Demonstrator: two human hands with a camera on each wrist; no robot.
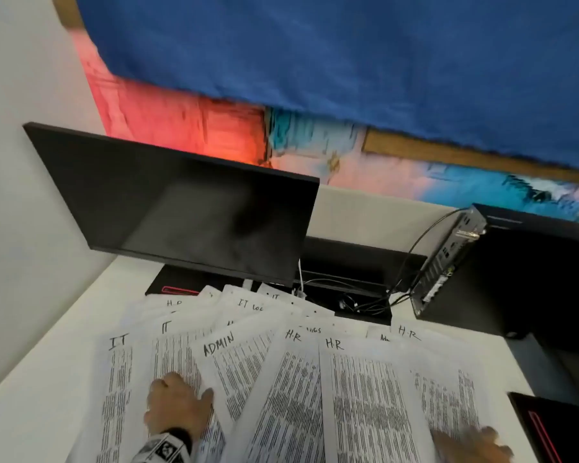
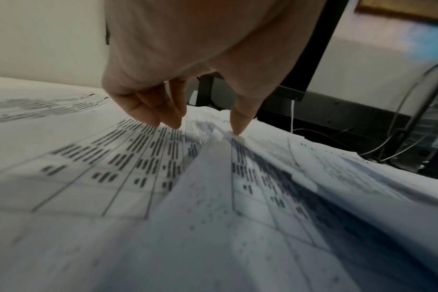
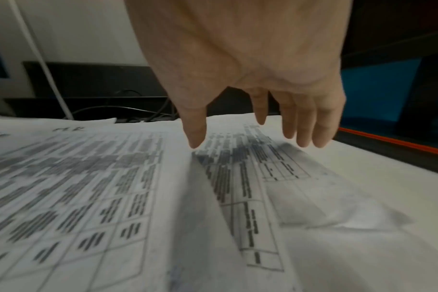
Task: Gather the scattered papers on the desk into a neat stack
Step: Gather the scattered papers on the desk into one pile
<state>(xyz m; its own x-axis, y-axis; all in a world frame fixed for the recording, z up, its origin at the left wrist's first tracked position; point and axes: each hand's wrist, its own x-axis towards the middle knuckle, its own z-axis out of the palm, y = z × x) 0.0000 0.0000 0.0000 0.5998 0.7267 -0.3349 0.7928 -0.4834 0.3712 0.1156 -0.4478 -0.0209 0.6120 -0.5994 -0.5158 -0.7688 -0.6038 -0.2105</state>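
— So, why are both hands flat on the papers [image 1: 315, 379] like that?

— To pin the fan, I'd guess. The sheets lie overlapped on the white bench [image 1: 41, 379], in front of the monitor [image 1: 174, 205], headings showing: IT, ADMIN, H.R. The left hand [image 1: 176, 407] rests on the sheets below the monitor's left half; its fingers [image 2: 173, 116] point down, loosely spread, gripping nothing. It looks set to sweep the sheets inward.

— And the other?

— The right hand [image 1: 468, 444] sits far to the monitor's right, near the black computer box [image 1: 482, 269] side, at the fan's outer edge. From above it's blurred and half cut off.

— So you can't read its fingers?

— Not from above. The right wrist view shows them: fingers [image 3: 305, 130] straight, spread wide, tips at the paper, holding nothing; I can't tell if they touch.

— Anything else the wrist views add?

— The left one shows a sheet's edge lifted into a ridge under the thumb [image 2: 240, 122], which the head view flattens out. Only the head view gives the whole spread and the headings.
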